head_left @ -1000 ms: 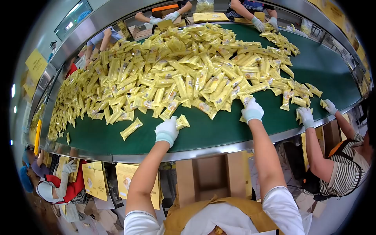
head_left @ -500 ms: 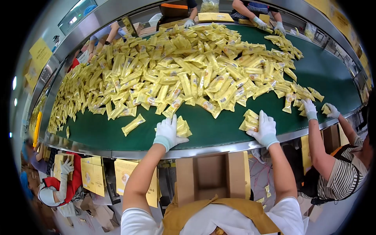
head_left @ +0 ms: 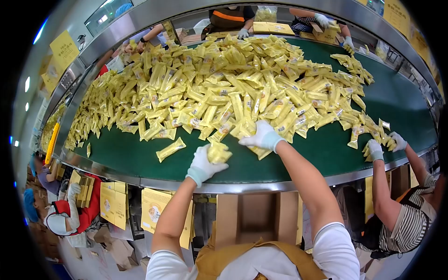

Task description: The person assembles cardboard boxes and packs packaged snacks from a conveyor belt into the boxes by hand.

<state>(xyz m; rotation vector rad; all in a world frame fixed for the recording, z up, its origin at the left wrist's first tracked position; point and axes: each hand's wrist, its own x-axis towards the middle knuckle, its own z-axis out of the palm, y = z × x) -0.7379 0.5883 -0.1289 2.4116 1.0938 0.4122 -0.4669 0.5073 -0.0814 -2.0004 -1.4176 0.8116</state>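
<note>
We are clutching yellow packets [head_left: 218, 154] in our left grip [head_left: 202, 164] over the green belt [head_left: 121, 158]; our right grip [head_left: 263, 136] is touching packets at the heap's [head_left: 219, 88] near edge, though whether it is closing around any, we cannot tell.

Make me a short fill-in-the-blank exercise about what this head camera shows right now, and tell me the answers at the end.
1. The person's left hand and right hand both wear white ____.
2. The heap of yellow packets lies on a belt whose colour is ____.
3. Off the heap, a loose packet lies nearer to the person's ____ hand.
4. The co-worker at the far right wears a shirt patterned with ____.

Missing words: gloves; green; left; stripes.
</note>
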